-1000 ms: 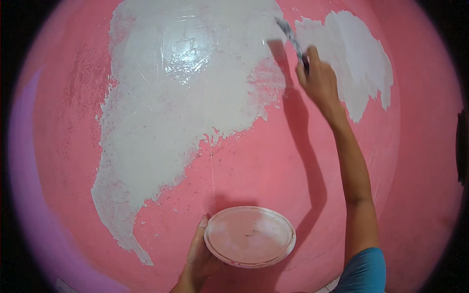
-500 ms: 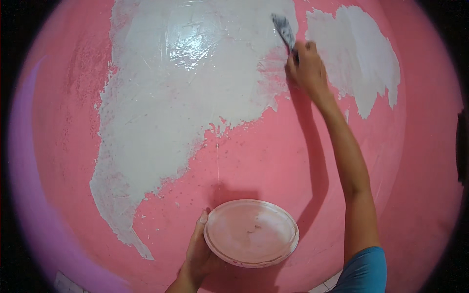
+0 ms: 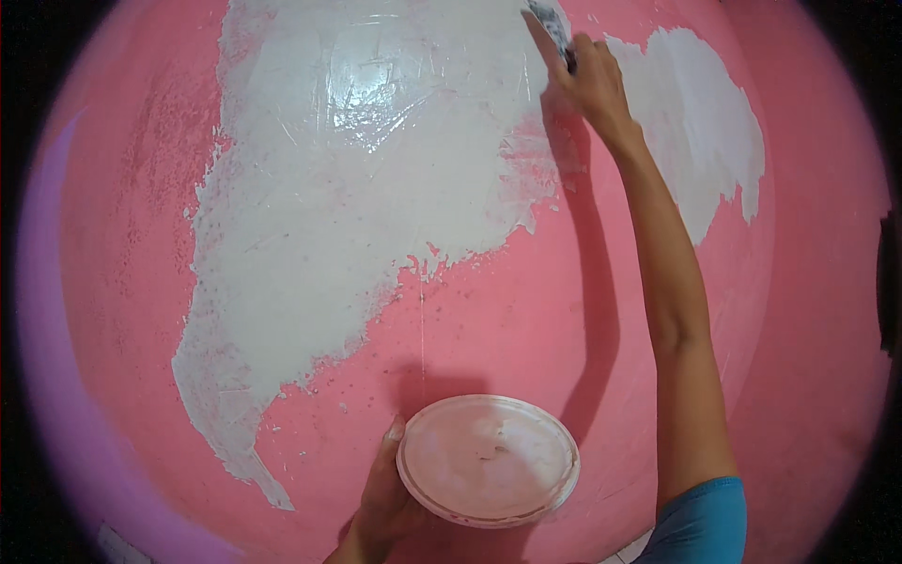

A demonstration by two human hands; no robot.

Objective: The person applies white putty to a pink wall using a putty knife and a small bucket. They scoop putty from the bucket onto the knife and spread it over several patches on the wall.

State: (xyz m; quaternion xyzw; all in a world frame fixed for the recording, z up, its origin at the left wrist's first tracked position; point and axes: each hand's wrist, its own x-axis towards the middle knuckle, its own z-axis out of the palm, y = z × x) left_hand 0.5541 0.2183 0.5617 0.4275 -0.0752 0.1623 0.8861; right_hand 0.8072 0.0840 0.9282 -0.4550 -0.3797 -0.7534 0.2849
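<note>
My right hand [image 3: 596, 83] is raised to the upper part of the pink wall [image 3: 489, 329], its fingers closed round a putty knife. The blade of the putty knife [image 3: 549, 23] is smeared with white and lies against the right edge of a large patch of white putty [image 3: 301, 216]. Low in front of me, my left hand [image 3: 385, 503] grips the left rim of a shallow oval-looking lid [image 3: 451, 451]. A thin pinkish-white smear covers the lid's face, with a few small dark marks near its middle. The fingers under the lid are hidden.
A second, smaller white putty patch [image 3: 714, 132] is on the wall to the right. Purple paint [image 3: 56, 310] borders the pink at the left. Pale floor tiles [image 3: 122, 545] peek in at the lower left. A dark object [image 3: 889, 282] stands at the far right edge.
My right hand has moved up the wall with the putty knife, whose blade is now close to the top of the view. The lid in my left hand sits slightly lower and further right.
</note>
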